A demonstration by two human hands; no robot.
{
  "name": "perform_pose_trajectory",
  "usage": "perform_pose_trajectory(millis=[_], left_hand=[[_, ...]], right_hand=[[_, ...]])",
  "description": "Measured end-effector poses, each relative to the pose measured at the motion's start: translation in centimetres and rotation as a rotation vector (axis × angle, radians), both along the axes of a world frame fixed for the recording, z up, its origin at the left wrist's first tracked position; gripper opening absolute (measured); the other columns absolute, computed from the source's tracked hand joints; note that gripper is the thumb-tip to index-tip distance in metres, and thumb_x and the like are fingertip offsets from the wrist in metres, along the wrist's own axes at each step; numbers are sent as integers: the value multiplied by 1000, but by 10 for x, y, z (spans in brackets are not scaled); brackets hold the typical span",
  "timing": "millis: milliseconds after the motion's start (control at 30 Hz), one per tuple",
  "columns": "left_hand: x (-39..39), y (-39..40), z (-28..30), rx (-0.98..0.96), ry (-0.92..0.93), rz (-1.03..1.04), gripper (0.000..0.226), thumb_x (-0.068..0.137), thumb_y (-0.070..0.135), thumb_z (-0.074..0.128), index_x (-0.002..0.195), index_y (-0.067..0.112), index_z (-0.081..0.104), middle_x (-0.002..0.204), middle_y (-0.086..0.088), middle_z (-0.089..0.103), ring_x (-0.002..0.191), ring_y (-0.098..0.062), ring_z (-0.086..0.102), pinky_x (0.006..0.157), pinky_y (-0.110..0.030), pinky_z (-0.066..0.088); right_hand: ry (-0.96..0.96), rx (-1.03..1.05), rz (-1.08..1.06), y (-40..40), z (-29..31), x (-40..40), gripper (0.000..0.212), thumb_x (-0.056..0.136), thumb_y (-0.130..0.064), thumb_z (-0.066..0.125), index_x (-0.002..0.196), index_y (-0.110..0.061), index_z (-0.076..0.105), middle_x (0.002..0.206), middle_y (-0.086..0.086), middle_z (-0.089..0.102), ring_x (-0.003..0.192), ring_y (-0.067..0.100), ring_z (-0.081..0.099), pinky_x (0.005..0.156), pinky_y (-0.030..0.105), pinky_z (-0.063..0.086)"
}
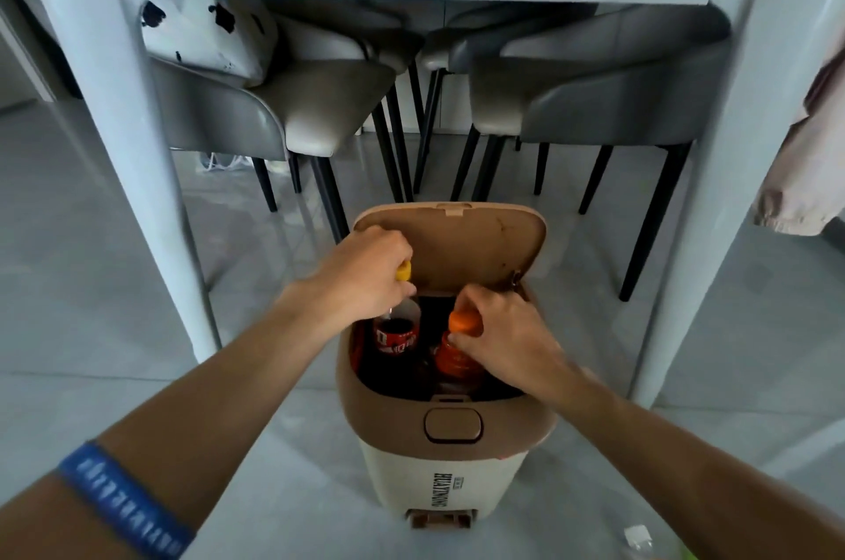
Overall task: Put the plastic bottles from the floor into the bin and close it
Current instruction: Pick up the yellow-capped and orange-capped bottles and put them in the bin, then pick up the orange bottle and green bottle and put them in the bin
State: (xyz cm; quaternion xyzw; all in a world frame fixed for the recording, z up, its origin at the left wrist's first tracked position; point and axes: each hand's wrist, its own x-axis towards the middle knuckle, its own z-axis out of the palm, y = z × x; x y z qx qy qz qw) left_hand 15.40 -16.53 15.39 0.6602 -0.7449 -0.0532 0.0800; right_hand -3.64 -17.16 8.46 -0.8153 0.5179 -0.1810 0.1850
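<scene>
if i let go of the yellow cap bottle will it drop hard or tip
The yellow-cap bottle looks mostly empty, with dark liquid only low down, so it is probably light. It hangs upright in the bin by its cap from the left hand; it would likely drop softly and lean.

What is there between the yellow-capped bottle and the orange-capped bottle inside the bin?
In the head view, only the dark bin interior lies between the yellow-capped red-labelled plastic bottle and the orange-capped orange plastic bottle; they stand apart.

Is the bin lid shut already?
No, the bin lid stands open and upright while the left hand and right hand each lower a bottle into the bin.
</scene>
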Motion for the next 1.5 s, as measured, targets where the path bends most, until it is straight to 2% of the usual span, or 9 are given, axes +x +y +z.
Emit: perform_pose_trajectory(millis=[100,167,400,633,800,1033,1200,1367,1500], left_hand=[[-1,2,-18,102,-96,6,20,88,28,70,97,15,58,94,-8,62,88,-29,61,70,-38,48],[-5,8,-38,146,-173,-20,37,90,20,67,122,14,49,96,-10,63,93,-32,63,73,-41,50],[-14,9,-55,52,-330,-25,30,86,4,65,116,8,62,116,-10,62,118,-31,51,90,-39,48],[-73,30,-19,-152,-110,-195,30,89,27,56,117,20,60,118,0,63,111,-27,55,87,-39,47],[-156,56,-14,-258,146,-415,37,89,28,57,125,17,60,119,-2,68,108,-26,60,87,-42,53],[-272,64,-121,275,-20,-503,45,86,27,63,130,20,54,131,-6,62,121,-31,57,96,-39,49],[-308,61,-215,623,4,-319,53,91,30,54,142,21,42,147,-9,50,131,-31,50,105,-41,43],[-323,77,-270,725,241,49,57,92,57,45,130,15,53,140,-13,56,127,-32,54,100,-35,42],[-331,85,-290,714,293,178,57,84,60,59,123,20,60,131,-7,64,121,-28,59,94,-33,46]], right_hand=[[73,14,20,-8,-7,-1,22,79,-38,70,94,-26,60,100,-1,67,93,20,63,82,39,52],[162,16,62,-10,-9,1,14,82,-38,66,87,-25,64,103,2,67,96,24,64,80,39,53],[432,-54,203,-11,-14,3,33,91,-17,51,120,-23,63,125,4,59,121,28,46,98,40,40],[-157,-245,117,1,10,-49,30,85,-4,54,108,-16,68,106,4,72,101,24,63,88,40,51],[-241,-314,-142,51,4,-140,29,81,-1,61,107,-11,70,111,5,73,102,16,62,88,19,42],[1,-136,-430,105,-71,-248,31,78,-11,68,108,-16,70,120,6,69,116,35,59,96,41,42],[305,-46,-534,127,-97,-280,48,82,-20,65,129,-21,58,152,15,41,138,43,36,107,55,32],[269,56,-488,130,-116,-304,48,86,-15,59,132,-25,54,137,7,54,104,40,61,77,42,52],[131,14,-358,130,-121,-305,44,87,-11,63,128,-22,57,125,3,64,94,32,59,75,40,50]])
